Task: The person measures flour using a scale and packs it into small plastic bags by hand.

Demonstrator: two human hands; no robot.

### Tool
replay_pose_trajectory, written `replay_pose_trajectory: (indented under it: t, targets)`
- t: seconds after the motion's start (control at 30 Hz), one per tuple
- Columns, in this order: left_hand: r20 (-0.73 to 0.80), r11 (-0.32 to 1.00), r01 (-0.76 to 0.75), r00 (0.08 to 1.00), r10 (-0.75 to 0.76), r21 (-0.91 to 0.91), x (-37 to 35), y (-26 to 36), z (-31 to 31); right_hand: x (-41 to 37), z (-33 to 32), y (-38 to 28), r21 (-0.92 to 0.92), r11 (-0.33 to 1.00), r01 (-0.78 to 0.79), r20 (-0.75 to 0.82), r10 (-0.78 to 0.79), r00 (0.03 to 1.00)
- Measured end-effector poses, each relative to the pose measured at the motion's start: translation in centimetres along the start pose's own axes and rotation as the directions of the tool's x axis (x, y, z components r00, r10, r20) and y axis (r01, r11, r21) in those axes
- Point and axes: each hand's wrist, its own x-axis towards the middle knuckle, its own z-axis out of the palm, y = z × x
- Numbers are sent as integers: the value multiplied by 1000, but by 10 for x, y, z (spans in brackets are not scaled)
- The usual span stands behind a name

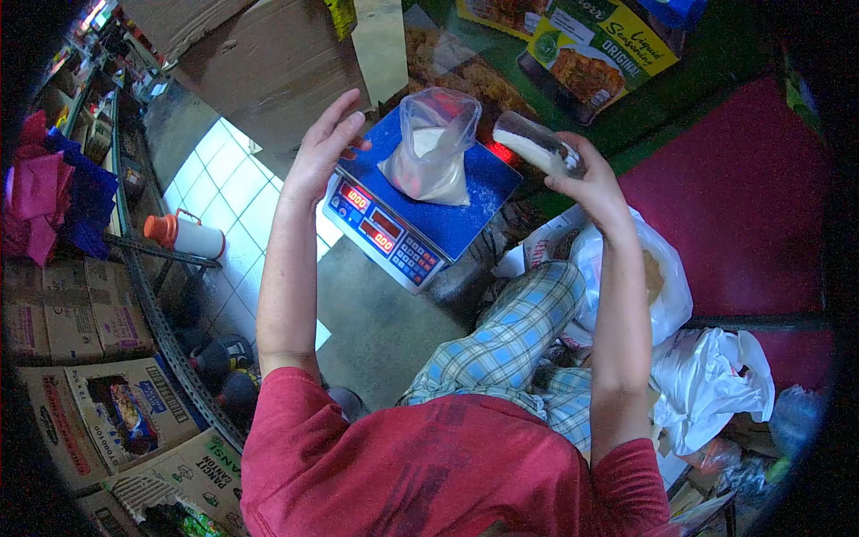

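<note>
A clear plastic bag [436, 174] of white powder stands with its mouth open on the blue platform of a digital scale [386, 234]. The scale's red display appears to read 1.000 in one window. To the left of the bag, my left hand [327, 148] is raised with its fingers apart, holding nothing. On the other side, my right hand [586, 179] grips a clear plastic scoop [532, 146] with white powder on its inside. The scoop is tilted, apart from the bag. White dust lies on the platform's right part.
Yellow-green seasoning packs [599, 58] lie beyond the scale. White plastic bags [711, 385] sit to my right, one [658, 277] holding something tan. At left are a cardboard box [259, 72], an orange-topped thermos [188, 235] and shelves of cartons [125, 403].
</note>
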Motion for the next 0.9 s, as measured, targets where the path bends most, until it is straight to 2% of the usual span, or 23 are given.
replay_pose_trajectory:
  t: [0.13, 0.3, 0.37, 0.4, 0.43, 0.47, 0.5, 0.53, 0.57, 0.67, 0.77, 0.87, 0.9]
  targets:
    - [-3, 1000, 5, 1000, -5, 0, 0, 1, 0, -24, -14, 13, 22, 1000, -22, -55, 23, 998]
    - [26, 1000, -11, 1000, 11, -6, 3, -5, -1, -54, -32, 37, 134, 990, -48, -85, 60, 995]
    - [21, 998, -1, 1000, 0, 64, -1, -3, 4, -79, -48, 59, 133, 990, -53, -142, 72, 987]
    - [31, 999, -3, 1000, 1, 51, 1, -7, 4, -94, -55, 61, 158, 983, -90, -185, 119, 976]
    - [49, 999, -5, 999, 4, 35, 2, -12, 4, -108, -66, 62, 56, 985, -165, -208, 173, 963]
    - [82, 999, -18, 997, 14, 44, -2, -10, 7, -124, -77, 72, 82, 974, -210, -226, 223, 948]
    - [27, 994, 45, 998, -48, 104, 0, -9, 13, -142, -87, 96, 33, 966, -256, -301, 254, 919]
    - [30, 994, 59, 998, -62, 88, -1, -13, 13, -163, -95, 111, 140, 950, -281, -361, 313, 879]
    - [74, 994, 5, 997, -13, 105, 1, -26, 5, -181, -104, 125, 245, 929, -278, -409, 359, 839]
    - [28, 997, 43, 999, -45, 66, -1, -27, 13, -235, -135, 176, 24, 886, -464, -516, 408, 753]
    - [5, 996, 57, 998, -57, 71, -3, -27, 17, -255, -147, 207, -197, 543, -816, -458, 685, 566]
    - [5, 996, 66, 998, -67, 62, -2, -28, 18, -229, -137, 206, -389, 274, -879, -438, 785, 438]
    - [-7, 994, 96, 995, -96, 43, 0, -27, 19, -227, -133, 213, -457, 297, -838, -465, 723, 510]
